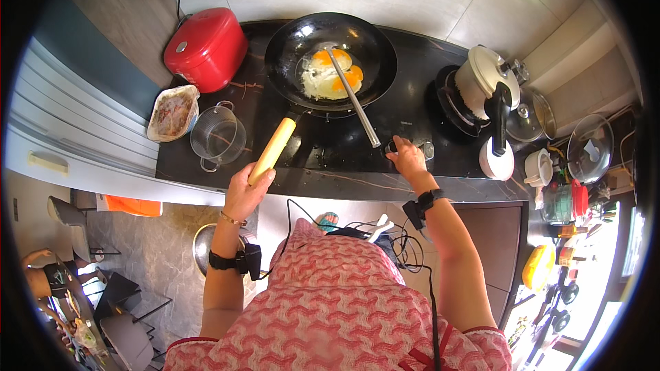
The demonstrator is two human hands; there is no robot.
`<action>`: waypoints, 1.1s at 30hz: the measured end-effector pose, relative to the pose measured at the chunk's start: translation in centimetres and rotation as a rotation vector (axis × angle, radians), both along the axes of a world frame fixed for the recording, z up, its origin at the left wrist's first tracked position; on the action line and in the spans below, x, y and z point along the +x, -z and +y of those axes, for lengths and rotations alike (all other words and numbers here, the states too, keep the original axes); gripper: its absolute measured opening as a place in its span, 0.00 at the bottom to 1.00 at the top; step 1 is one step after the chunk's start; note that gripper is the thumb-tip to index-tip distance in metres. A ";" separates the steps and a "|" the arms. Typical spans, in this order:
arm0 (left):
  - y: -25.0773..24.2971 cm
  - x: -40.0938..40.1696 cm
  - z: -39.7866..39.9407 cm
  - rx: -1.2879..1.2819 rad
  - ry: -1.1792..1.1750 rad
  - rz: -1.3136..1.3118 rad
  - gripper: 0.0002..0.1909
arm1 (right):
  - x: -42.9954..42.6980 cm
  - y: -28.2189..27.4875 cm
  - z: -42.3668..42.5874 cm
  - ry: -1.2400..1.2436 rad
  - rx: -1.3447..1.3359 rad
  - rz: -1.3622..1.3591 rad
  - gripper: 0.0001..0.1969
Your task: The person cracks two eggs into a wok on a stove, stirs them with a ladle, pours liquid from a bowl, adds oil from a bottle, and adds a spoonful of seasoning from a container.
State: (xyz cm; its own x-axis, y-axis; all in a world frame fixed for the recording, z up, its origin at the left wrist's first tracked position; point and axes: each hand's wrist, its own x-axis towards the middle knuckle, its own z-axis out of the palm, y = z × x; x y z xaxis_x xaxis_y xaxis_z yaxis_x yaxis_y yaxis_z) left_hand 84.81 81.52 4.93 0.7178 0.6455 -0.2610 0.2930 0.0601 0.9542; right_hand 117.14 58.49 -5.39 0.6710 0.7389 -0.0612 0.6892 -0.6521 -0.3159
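Note:
My left hand [246,191] is wrapped around the pale wooden handle [273,149] of a black wok [379,56]. Fried eggs [330,76] with orange yolks and set whites lie in the wok's bowl. A metal utensil [356,100] rests across the eggs, its handle sticking out over the near rim; its working end cannot be made out clearly. At the front of the black cooktop [330,152], my right hand [409,157] grips a control knob [389,149], partly hidden by the fingers. A second knob [427,150] shows just right of that hand.
A red rice cooker [206,49], a food dish [174,113] and a clear glass pot [218,135] stand left of the wok. On the right burner sits a pressure cooker [482,80], its black handle over a white bowl [496,159]. Glass lids [590,149] lie farther right.

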 end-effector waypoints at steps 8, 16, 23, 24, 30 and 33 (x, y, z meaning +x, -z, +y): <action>-0.1 0.0 -0.1 0.036 0.018 0.013 0.13 | -0.5 0.0 -0.1 0.002 0.052 -0.058 0.31; -0.2 0.2 -0.4 0.035 -0.002 -0.009 0.13 | -1.0 0.9 0.1 0.168 0.140 0.047 0.30; -0.2 0.0 -0.1 -0.035 0.025 -0.070 0.13 | -1.9 0.8 0.7 0.244 0.187 0.034 0.29; -0.2 0.0 -0.1 -0.032 0.031 -0.059 0.14 | -2.2 0.5 0.8 0.295 0.185 0.088 0.29; -0.2 -0.1 0.2 0.025 0.052 -0.030 0.16 | -2.5 1.3 1.0 0.339 0.229 0.070 0.30; -0.1 -0.3 0.4 -0.024 0.049 -0.046 0.16 | -2.7 1.1 1.1 0.348 0.218 0.100 0.30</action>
